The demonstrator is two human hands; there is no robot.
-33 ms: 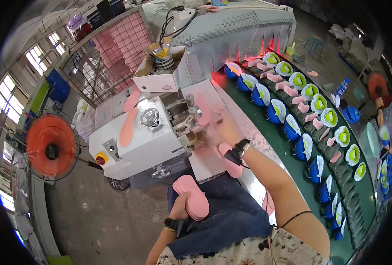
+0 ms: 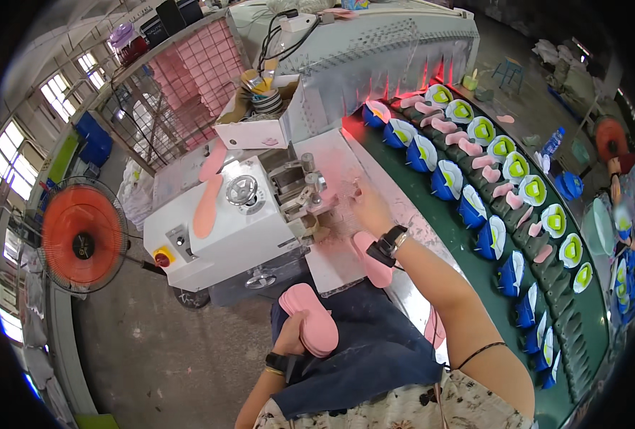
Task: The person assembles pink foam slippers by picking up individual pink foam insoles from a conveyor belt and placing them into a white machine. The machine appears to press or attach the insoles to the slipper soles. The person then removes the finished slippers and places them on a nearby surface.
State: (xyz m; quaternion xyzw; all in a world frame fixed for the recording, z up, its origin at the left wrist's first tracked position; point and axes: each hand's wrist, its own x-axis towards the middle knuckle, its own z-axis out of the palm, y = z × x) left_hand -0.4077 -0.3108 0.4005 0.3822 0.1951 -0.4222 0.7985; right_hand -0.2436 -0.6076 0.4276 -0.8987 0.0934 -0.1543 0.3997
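Observation:
My left hand is closed round the edge of a small stack of pink insoles, held above the dark blue cloth on my lap. My right hand reaches to the working end of a white bench machine, just right of its metal rollers and clamp. Its fingertips are blurred, with a pinkish smear beside them, so I cannot make out any hold. Below my right wrist, more pink insoles lie on the dusty metal plate. Two long pink pieces rest on and behind the machine's top.
A green conveyor on the right carries rows of blue-and-white shoe uppers and pink insoles. An orange fan stands left. A cardboard box sits behind the machine, near a wire rack. Another person's arm shows far right.
The pink shape between my right fingers and the machine rollers shows less distinctly now. My right hand has shifted slightly; my left hand and its stack stay almost still.

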